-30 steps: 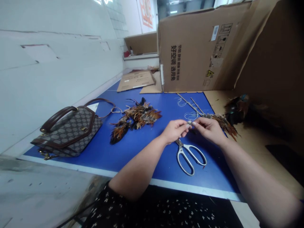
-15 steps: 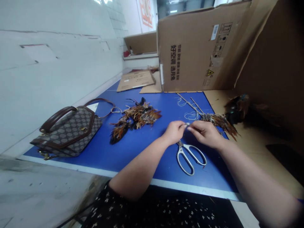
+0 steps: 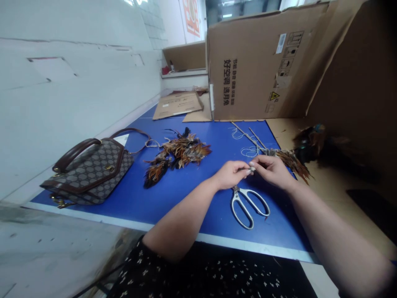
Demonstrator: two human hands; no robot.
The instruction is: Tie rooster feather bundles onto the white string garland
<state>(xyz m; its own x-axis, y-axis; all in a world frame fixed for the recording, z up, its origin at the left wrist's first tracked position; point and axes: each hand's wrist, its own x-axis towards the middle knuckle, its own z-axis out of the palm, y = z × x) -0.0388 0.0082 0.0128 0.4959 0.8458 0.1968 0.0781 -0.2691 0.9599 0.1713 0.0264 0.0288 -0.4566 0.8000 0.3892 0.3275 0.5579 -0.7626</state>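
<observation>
Left hand point(image 3: 233, 174) and right hand point(image 3: 272, 170) meet over the blue tabletop point(image 3: 189, 203), between three and four o'clock from the view's middle. Each grip is closed thumb-to-finger on a small pale piece point(image 3: 252, 168), mostly hidden. It looks light and easily lost, so a fingertip pinch at its edges suits it. From the hands, scissors point(image 3: 249, 210) lie at six o'clock, loose thread point(image 3: 248, 152) at twelve, and a feather bundle point(image 3: 186, 152), probably soft and crushable, near nine.
</observation>
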